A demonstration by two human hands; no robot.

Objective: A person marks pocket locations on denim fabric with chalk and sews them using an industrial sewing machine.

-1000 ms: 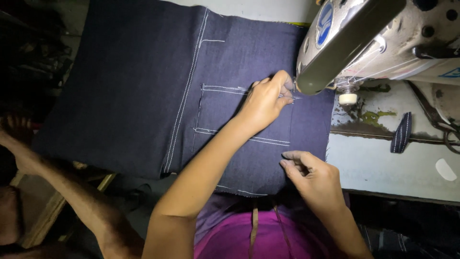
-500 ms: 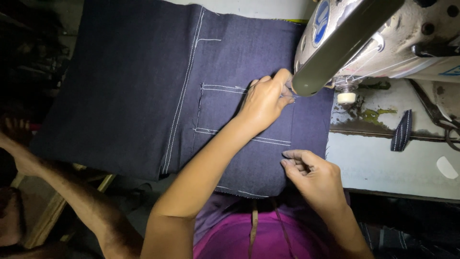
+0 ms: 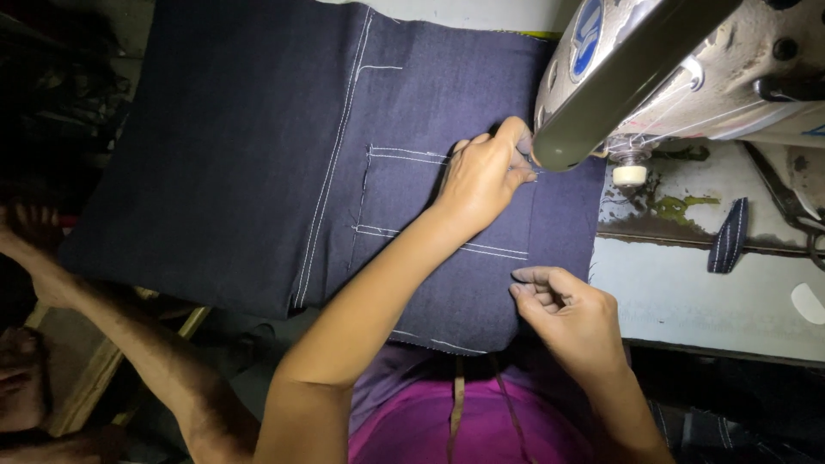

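Note:
A dark blue denim piece (image 3: 258, 172) with white stitch lines lies spread across the sewing table. My left hand (image 3: 485, 172) reaches over it to the sewing machine's head (image 3: 653, 69), its fingertips pinching the denim right beside the needle end. My right hand (image 3: 567, 314) rests at the denim's lower right edge near the table front, fingers curled in and pinched on the cloth edge. The needle itself is hidden behind the machine head.
A pale worn table top (image 3: 705, 292) extends right of the denim, with a small striped denim strip (image 3: 729, 236) and a white spool (image 3: 630, 174) on it. Another person's arm (image 3: 129, 344) stretches along the lower left beside a wooden frame (image 3: 94, 378).
Almost nothing differs: my right hand has edged slightly up toward the denim's edge, and my left hand stays by the machine head.

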